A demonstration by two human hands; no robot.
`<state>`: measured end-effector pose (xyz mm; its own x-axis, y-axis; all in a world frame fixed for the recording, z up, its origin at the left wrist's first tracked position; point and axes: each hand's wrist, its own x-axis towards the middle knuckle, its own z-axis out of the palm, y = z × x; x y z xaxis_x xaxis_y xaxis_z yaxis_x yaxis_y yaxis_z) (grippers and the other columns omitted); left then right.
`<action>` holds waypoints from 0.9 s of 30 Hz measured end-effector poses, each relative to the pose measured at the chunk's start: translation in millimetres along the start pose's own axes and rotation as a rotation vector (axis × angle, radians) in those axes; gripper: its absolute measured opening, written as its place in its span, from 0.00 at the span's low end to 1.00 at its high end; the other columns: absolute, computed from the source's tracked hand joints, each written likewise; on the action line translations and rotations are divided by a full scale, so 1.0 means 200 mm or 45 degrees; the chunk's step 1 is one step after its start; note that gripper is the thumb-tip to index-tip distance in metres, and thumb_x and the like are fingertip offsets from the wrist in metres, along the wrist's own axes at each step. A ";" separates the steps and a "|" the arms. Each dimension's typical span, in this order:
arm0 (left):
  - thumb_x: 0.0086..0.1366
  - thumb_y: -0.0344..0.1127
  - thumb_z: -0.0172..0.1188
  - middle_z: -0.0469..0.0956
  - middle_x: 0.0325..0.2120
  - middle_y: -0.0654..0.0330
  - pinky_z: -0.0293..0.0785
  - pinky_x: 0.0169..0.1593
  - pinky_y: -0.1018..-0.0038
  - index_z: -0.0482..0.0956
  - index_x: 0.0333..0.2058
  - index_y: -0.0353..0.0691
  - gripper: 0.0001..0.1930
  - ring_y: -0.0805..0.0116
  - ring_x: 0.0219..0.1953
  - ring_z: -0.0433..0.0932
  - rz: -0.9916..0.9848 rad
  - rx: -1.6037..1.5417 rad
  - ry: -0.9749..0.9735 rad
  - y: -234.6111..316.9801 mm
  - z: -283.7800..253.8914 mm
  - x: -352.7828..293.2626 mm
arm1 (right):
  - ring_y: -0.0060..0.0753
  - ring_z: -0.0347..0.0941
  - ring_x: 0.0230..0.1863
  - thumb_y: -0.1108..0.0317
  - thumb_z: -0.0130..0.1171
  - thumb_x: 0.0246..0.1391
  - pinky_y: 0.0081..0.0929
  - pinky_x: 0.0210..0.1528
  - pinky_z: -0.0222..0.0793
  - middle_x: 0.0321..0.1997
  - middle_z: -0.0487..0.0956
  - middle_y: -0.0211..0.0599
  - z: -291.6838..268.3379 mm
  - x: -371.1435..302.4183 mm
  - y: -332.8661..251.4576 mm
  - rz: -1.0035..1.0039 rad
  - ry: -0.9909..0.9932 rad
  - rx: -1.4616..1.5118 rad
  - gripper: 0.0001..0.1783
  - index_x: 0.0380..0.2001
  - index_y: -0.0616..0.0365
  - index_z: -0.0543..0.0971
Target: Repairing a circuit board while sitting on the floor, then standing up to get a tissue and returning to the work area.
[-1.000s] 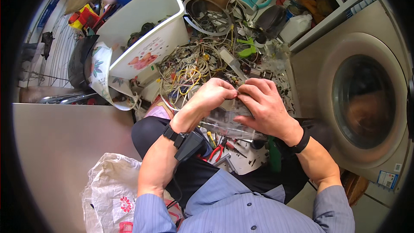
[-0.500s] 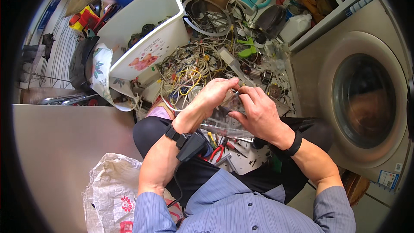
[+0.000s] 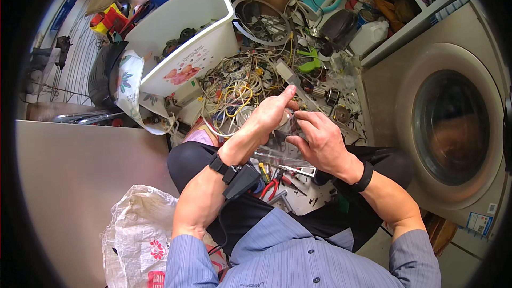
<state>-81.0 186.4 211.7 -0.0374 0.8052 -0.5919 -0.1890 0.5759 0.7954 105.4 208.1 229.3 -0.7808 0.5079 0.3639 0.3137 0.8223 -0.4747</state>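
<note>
My left hand [image 3: 271,114] is over the middle of the work area, thumb stretched out and the other fingers curled partly out of sight around a clear plastic piece [image 3: 282,156]. Whether this is a bag or a stiff cover is hard to tell. My right hand [image 3: 323,143] is at its right side, thumb and bent fingers apart, fingertips close to the plastic. Something small and dark shows through it between the hands. Below lie red-handled pliers [image 3: 271,188], a yellow-handled tool [image 3: 263,172] and small dark screws or scraps on a white surface.
Beyond my hands spreads a heap of tangled wires [image 3: 240,88]. A white bin [image 3: 186,53] stands at the far left, and a green plastic clamp [image 3: 308,61] lies behind the heap. A front-loading washing machine [image 3: 448,122] is on the right; a white woven sack [image 3: 138,229] lies near left.
My hands were together with their fingertips meeting over the plastic; now they are slightly apart. The left thumb points further up, and the right fingers have opened away from the thumb.
</note>
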 end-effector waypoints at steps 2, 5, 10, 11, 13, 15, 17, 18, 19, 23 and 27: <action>0.70 0.67 0.48 0.80 0.40 0.53 0.69 0.46 0.72 0.82 0.46 0.30 0.38 0.68 0.41 0.74 -0.002 -0.017 -0.008 0.01 0.00 0.00 | 0.49 0.76 0.46 0.65 0.72 0.43 0.39 0.48 0.74 0.48 0.79 0.47 0.00 0.00 0.01 0.001 0.015 0.001 0.21 0.37 0.67 0.78; 0.70 0.67 0.49 0.80 0.41 0.53 0.69 0.48 0.71 0.82 0.47 0.30 0.37 0.68 0.42 0.74 0.011 -0.050 -0.016 0.03 0.02 -0.02 | 0.48 0.77 0.45 0.65 0.72 0.43 0.39 0.48 0.74 0.47 0.79 0.47 -0.02 0.01 0.01 -0.006 0.038 -0.008 0.20 0.36 0.68 0.78; 0.69 0.66 0.50 0.81 0.42 0.54 0.68 0.52 0.69 0.82 0.47 0.31 0.37 0.66 0.44 0.74 0.101 0.036 -0.005 0.03 0.02 -0.02 | 0.48 0.77 0.44 0.66 0.72 0.43 0.39 0.47 0.74 0.47 0.79 0.47 0.00 0.01 0.02 -0.040 0.052 -0.031 0.20 0.36 0.67 0.78; 0.69 0.65 0.51 0.81 0.42 0.54 0.67 0.53 0.69 0.82 0.48 0.32 0.35 0.66 0.44 0.74 0.063 0.016 -0.001 0.02 0.02 -0.01 | 0.48 0.77 0.44 0.66 0.72 0.43 0.39 0.47 0.74 0.47 0.79 0.46 0.00 0.01 0.02 -0.053 0.039 -0.043 0.19 0.36 0.67 0.78; 0.68 0.63 0.53 0.81 0.43 0.55 0.67 0.54 0.68 0.81 0.49 0.32 0.34 0.65 0.45 0.74 0.027 -0.001 0.000 0.02 0.02 -0.01 | 0.48 0.77 0.43 0.66 0.71 0.43 0.39 0.47 0.74 0.47 0.79 0.46 -0.01 0.01 0.01 -0.065 0.030 -0.058 0.19 0.36 0.67 0.78; 0.67 0.54 0.58 0.81 0.43 0.56 0.67 0.54 0.67 0.81 0.49 0.32 0.27 0.67 0.47 0.74 0.153 0.067 -0.044 0.06 0.04 -0.07 | 0.48 0.76 0.42 0.65 0.72 0.42 0.39 0.47 0.74 0.48 0.79 0.46 -0.03 0.02 0.01 -0.059 0.022 -0.091 0.21 0.36 0.67 0.78; 0.65 0.42 0.60 0.81 0.44 0.57 0.68 0.55 0.70 0.80 0.50 0.31 0.21 0.69 0.48 0.74 0.162 0.048 -0.044 0.01 0.02 -0.04 | 0.49 0.77 0.43 0.65 0.73 0.42 0.39 0.48 0.74 0.48 0.79 0.47 -0.06 0.04 0.00 -0.040 0.014 -0.066 0.22 0.38 0.67 0.78; 0.65 0.39 0.60 0.81 0.44 0.57 0.68 0.54 0.72 0.80 0.50 0.31 0.19 0.70 0.48 0.74 0.182 0.028 -0.115 -0.01 0.00 -0.03 | 0.49 0.77 0.45 0.65 0.73 0.42 0.39 0.49 0.74 0.49 0.79 0.47 -0.07 0.05 0.00 -0.021 0.004 -0.038 0.23 0.39 0.67 0.78; 0.65 0.36 0.60 0.81 0.44 0.58 0.68 0.54 0.73 0.79 0.51 0.31 0.18 0.70 0.48 0.75 0.201 0.008 -0.186 -0.04 -0.03 -0.02 | 0.49 0.77 0.45 0.65 0.73 0.42 0.39 0.49 0.74 0.49 0.79 0.47 -0.08 0.05 0.01 -0.022 0.009 -0.040 0.23 0.39 0.67 0.78; 0.67 0.36 0.62 0.81 0.41 0.62 0.70 0.48 0.76 0.79 0.51 0.31 0.18 0.75 0.42 0.75 0.294 0.211 -0.254 0.00 -0.01 -0.06 | 0.48 0.78 0.50 0.75 0.67 0.49 0.36 0.51 0.76 0.50 0.79 0.44 -0.19 0.05 0.14 0.137 -0.117 0.446 0.18 0.45 0.60 0.79; 0.68 0.35 0.61 0.81 0.35 0.65 0.73 0.42 0.78 0.80 0.50 0.32 0.16 0.79 0.37 0.75 0.228 0.262 -0.208 0.02 -0.03 -0.07 | 0.42 0.79 0.49 0.79 0.63 0.49 0.32 0.50 0.75 0.49 0.79 0.42 -0.26 0.09 0.10 0.319 -0.060 0.588 0.19 0.47 0.62 0.79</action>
<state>-87.3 176.8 221.3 0.1088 0.8990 -0.4243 0.0096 0.4258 0.9048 126.0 246.6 267.4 -0.7393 0.6534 0.1628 0.2313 0.4734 -0.8499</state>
